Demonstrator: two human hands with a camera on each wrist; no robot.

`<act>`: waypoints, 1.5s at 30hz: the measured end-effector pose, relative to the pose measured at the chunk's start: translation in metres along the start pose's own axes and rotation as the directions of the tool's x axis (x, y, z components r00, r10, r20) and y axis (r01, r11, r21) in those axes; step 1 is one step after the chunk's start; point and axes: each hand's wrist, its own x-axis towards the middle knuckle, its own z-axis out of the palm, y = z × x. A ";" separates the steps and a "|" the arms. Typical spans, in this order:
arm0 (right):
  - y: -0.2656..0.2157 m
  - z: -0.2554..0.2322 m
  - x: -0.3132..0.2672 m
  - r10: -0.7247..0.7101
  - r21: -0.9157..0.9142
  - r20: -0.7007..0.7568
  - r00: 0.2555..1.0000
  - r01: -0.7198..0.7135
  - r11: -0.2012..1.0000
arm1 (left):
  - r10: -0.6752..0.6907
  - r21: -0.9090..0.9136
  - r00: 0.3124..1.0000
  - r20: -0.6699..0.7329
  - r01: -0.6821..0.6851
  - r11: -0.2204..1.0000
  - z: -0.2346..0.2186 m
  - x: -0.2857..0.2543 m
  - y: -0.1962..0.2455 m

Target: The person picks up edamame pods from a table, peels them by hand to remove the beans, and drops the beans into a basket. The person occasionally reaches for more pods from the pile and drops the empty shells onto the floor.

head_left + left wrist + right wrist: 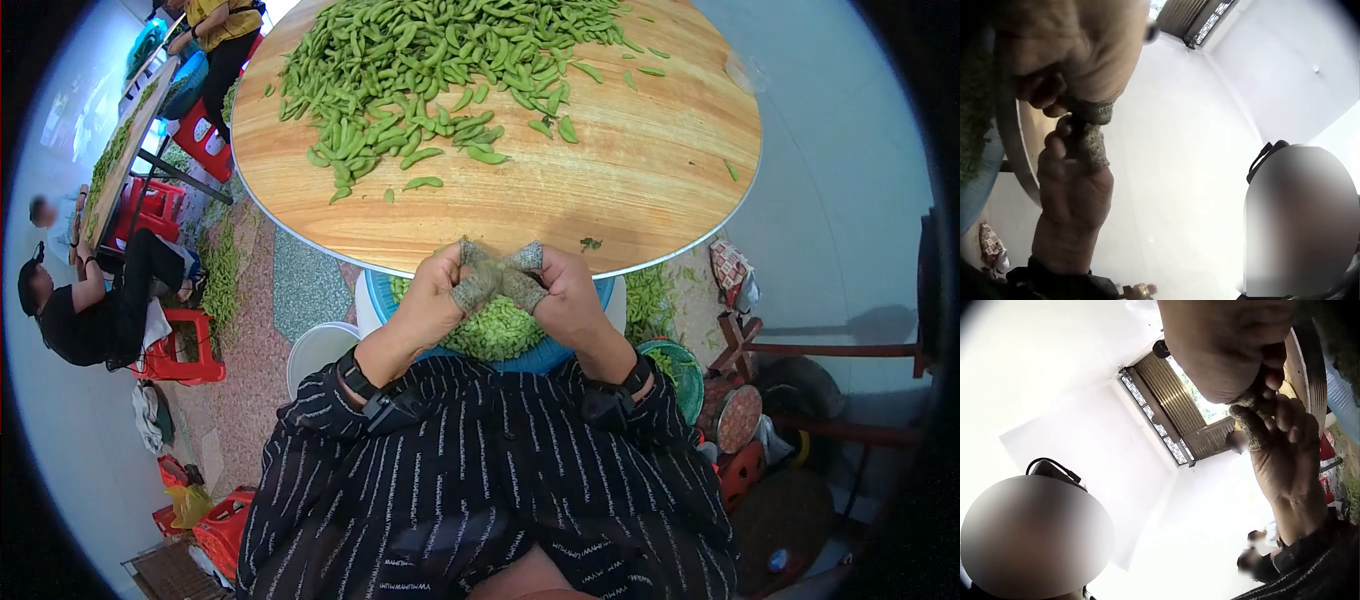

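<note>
Both hands meet above a blue basin (545,360) of shelled green beans (497,330), at the near edge of a round wooden table (620,190). Rough grey covers wrap the thumbs and forefingers. The left hand (430,295) (1079,50) and right hand (575,300) (1229,350) have curled fingers, tips together, pinching a small blurred greenish-brown thing (487,274) between them; its exact shape cannot be told. A large heap of green pods (400,60) lies on the far part of the table. The wrist views hide most of what the fingertips touch.
A white bucket (322,352) stands left of the basin, a green basket (682,375) to the right. Pods (225,285) lie on the floor. At the left, people sit or stand by another table (125,150) with red stools (185,350).
</note>
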 end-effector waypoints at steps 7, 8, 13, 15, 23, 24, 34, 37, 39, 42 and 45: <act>-0.001 0.001 -0.001 -0.016 -0.008 0.009 1.000 0.016 1.000 | 0.177 0.264 0.984 0.033 -0.179 0.948 -0.002 -0.001 -0.008; -0.009 0.003 -0.001 -0.156 -0.240 0.043 0.987 0.162 0.957 | 0.061 0.171 0.998 0.007 -0.061 0.983 -0.001 -0.004 -0.002; -0.007 0.002 -0.001 -0.296 -0.523 0.206 0.933 0.361 0.772 | -0.118 -0.115 0.992 -0.053 0.111 0.987 -0.003 -0.007 -0.007; -0.002 0.004 -0.002 -0.140 -0.276 0.104 0.985 0.164 0.947 | 0.034 0.115 0.997 -0.066 -0.026 0.993 -0.004 -0.007 -0.011; -0.013 -0.035 -0.024 0.155 -0.087 -0.072 0.985 -0.161 0.983 | 0.147 0.559 0.975 0.168 -0.217 0.801 -0.007 -0.019 0.004; -0.022 -0.053 -0.035 0.119 -0.351 -0.024 0.993 -0.120 0.929 | 0.191 0.646 0.948 0.253 -0.313 0.696 -0.004 -0.022 0.016; 0.031 -0.166 -0.151 0.216 -0.797 -0.449 0.867 -0.498 0.343 | 0.533 0.976 0.846 0.026 -0.136 0.170 -0.083 0.066 0.055; 0.009 -0.119 -0.116 0.153 -0.544 -0.382 0.911 -0.356 0.760 | 0.398 0.999 0.918 0.001 0.016 -0.037 -0.102 0.089 0.044; 0.007 -0.105 -0.099 0.148 -0.454 -0.304 0.941 -0.280 0.846 | 0.392 0.997 0.920 -0.025 0.052 -0.059 -0.102 0.092 0.043; -0.011 -0.072 -0.060 0.008 -0.409 -0.146 0.989 -0.068 0.910 | 0.426 0.994 0.905 0.007 0.042 -0.106 -0.099 0.085 0.047; -0.020 -0.046 -0.027 0.012 -0.216 -0.111 0.994 -0.036 0.976 | 0.419 0.998 0.906 -0.052 0.027 0.065 -0.101 0.075 0.052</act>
